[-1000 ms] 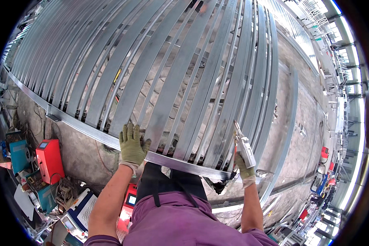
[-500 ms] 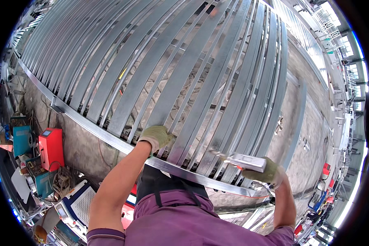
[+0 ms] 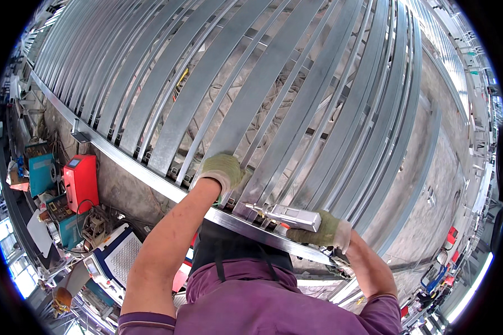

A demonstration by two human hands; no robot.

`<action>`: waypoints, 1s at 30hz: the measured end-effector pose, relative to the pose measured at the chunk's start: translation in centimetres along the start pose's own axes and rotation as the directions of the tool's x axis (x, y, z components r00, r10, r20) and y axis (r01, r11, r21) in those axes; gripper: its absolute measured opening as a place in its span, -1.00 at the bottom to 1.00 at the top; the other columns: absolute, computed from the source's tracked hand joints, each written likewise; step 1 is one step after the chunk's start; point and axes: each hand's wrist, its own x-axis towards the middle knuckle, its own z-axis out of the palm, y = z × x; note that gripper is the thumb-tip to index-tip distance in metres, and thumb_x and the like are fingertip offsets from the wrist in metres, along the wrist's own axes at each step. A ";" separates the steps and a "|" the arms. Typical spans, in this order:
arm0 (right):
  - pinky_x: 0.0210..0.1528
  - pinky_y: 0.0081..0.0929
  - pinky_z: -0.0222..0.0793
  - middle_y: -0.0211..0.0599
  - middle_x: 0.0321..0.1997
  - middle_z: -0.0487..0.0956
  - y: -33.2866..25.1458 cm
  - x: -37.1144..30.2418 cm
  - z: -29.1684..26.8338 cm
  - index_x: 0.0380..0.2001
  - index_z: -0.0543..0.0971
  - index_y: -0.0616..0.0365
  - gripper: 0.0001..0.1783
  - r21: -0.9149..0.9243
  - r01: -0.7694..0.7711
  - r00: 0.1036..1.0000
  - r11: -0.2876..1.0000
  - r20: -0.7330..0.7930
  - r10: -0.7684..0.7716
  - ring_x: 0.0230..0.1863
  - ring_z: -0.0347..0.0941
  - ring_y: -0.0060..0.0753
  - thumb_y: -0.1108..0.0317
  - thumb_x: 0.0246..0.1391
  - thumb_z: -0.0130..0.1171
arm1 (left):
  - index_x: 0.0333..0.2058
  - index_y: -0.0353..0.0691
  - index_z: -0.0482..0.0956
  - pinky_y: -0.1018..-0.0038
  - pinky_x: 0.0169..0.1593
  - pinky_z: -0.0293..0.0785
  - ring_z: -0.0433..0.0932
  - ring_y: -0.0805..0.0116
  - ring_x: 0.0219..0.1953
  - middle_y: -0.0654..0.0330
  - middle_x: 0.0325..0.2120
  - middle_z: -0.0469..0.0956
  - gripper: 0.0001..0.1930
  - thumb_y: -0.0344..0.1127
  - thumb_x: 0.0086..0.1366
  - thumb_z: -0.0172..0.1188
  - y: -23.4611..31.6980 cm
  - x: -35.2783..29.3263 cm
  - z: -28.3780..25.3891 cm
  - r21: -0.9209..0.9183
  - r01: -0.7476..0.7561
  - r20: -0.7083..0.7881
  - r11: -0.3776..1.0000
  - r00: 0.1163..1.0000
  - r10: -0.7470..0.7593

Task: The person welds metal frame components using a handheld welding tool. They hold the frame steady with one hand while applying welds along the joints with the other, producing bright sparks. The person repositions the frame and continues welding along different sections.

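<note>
In a green work glove, my left hand (image 3: 222,170) is closed over the near end of a flat grey metal bar (image 3: 248,114); its fingertips are partly hidden at the bar's right edge. My right hand (image 3: 318,230), gloved too, grips a silver, boxy welding gun (image 3: 292,216). The gun's thin nozzle points left, close above the near end of the neighbouring bar (image 3: 296,128). Both hands are over the frame's near rail (image 3: 268,239), a shiny metal length that the bars meet in front of my body.
Many parallel bars with gaps stretch away, and cables lie on the concrete floor under them. To the left stand a red machine (image 3: 81,183) and a teal box (image 3: 41,174). A small bracket (image 3: 79,135) sticks out from the rail. Another loose bar (image 3: 425,167) lies at right.
My right hand has brought the welding gun left and closer to the bar ends by the rail. My left hand stays on the same bar while the view has shifted.
</note>
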 end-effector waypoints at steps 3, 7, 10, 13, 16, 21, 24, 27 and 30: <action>0.23 -0.36 0.59 -0.22 0.16 0.81 -0.3 0.1 -1.0 0.35 0.66 0.03 -0.33 -0.017 -0.016 0.999 1.000 0.044 0.016 0.14 0.69 -0.41 -0.08 0.33 0.53 | 0.03 -0.18 0.83 0.04 0.28 0.60 0.72 -0.09 0.17 -0.07 0.10 0.77 -0.50 0.13 0.53 0.18 -0.5 0.6 1.0 -0.054 -0.008 -0.041 0.998 0.999 0.006; 0.23 -0.38 0.58 -0.22 0.16 0.82 -0.1 1.2 -0.6 0.34 0.67 0.04 -0.34 0.004 0.046 0.998 0.999 0.042 -0.046 0.14 0.68 -0.43 -0.06 0.32 0.54 | -0.01 -0.18 0.85 0.03 0.27 0.60 0.73 -0.10 0.15 -0.07 0.06 0.79 -0.51 0.12 0.53 0.17 0.1 0.4 0.4 0.035 -0.027 0.017 0.999 1.000 0.027; 0.24 -0.39 0.58 -0.24 0.12 0.83 1.0 3.0 0.2 0.27 0.73 0.03 -0.39 0.016 0.122 0.990 0.992 0.065 -0.123 0.12 0.71 -0.41 -0.05 0.29 0.56 | -0.04 -0.17 0.86 0.03 0.26 0.61 0.73 -0.10 0.15 -0.07 0.04 0.79 -0.52 0.11 0.53 0.17 0.1 0.2 -0.9 0.015 -0.066 0.016 0.998 0.998 0.066; 0.20 -0.38 0.59 -0.23 0.09 0.84 0.9 4.5 1.0 0.24 0.75 0.04 -0.41 0.007 0.150 0.983 0.989 0.106 -0.150 0.09 0.72 -0.39 -0.05 0.29 0.57 | -0.04 -0.19 0.86 0.02 0.26 0.61 0.74 -0.10 0.14 -0.07 0.03 0.80 -0.52 0.09 0.52 0.17 -0.4 0.4 -0.8 -0.004 -0.075 -0.007 0.997 0.997 0.075; 0.17 -0.36 0.62 -0.21 0.09 0.83 1.3 6.0 1.0 0.27 0.72 0.05 -0.37 -0.027 0.182 0.973 0.983 0.152 -0.176 0.07 0.73 -0.38 -0.08 0.29 0.56 | -0.03 -0.21 0.86 0.02 0.27 0.61 0.74 -0.10 0.15 -0.08 0.03 0.79 -0.52 0.09 0.51 0.18 -0.1 0.5 -1.3 -0.018 -0.026 0.050 0.999 0.998 0.027; 0.17 -0.35 0.64 -0.17 0.12 0.82 -0.2 6.6 0.1 0.33 0.67 0.07 -0.28 -0.082 0.078 0.981 0.994 0.182 -0.062 0.08 0.73 -0.36 -0.15 0.30 0.53 | -0.02 -0.22 0.86 0.02 0.28 0.61 0.74 -0.12 0.15 -0.10 0.03 0.79 -0.50 0.10 0.51 0.19 -0.6 1.0 -1.4 -0.007 -0.026 0.085 1.000 0.996 0.026; 0.20 -0.31 0.62 -0.16 0.12 0.82 1.5 6.8 0.9 0.34 0.67 0.01 -0.26 -0.070 0.123 0.984 0.990 0.136 -0.112 0.10 0.74 -0.26 -0.21 0.27 0.53 | 0.00 -0.24 0.86 0.01 0.28 0.61 0.74 -0.13 0.15 -0.11 0.04 0.79 -0.50 0.10 0.51 0.21 -0.3 0.9 -1.9 -0.015 -0.045 0.091 0.999 0.995 0.047; 0.22 -0.28 0.61 -0.16 0.12 0.82 0.8 7.0 1.3 0.35 0.67 -0.06 -0.26 -0.121 0.074 0.985 0.990 0.163 -0.054 0.12 0.74 -0.19 -0.25 0.28 0.51 | 0.00 -0.24 0.85 0.01 0.29 0.60 0.74 -0.12 0.16 -0.12 0.05 0.79 -0.51 0.09 0.51 0.22 0.1 0.5 -2.6 -0.025 -0.019 0.119 1.000 0.993 0.022; 0.22 -0.25 0.61 -0.16 0.12 0.82 0.9 7.4 1.8 0.35 0.67 -0.11 -0.27 -0.148 0.082 0.982 0.986 0.181 -0.054 0.14 0.75 -0.14 -0.27 0.29 0.48 | 0.01 -0.22 0.86 0.01 0.30 0.59 0.73 -0.12 0.17 -0.12 0.05 0.79 -0.52 0.08 0.50 0.24 0.2 0.5 -2.7 -0.054 0.004 0.110 0.999 0.994 0.002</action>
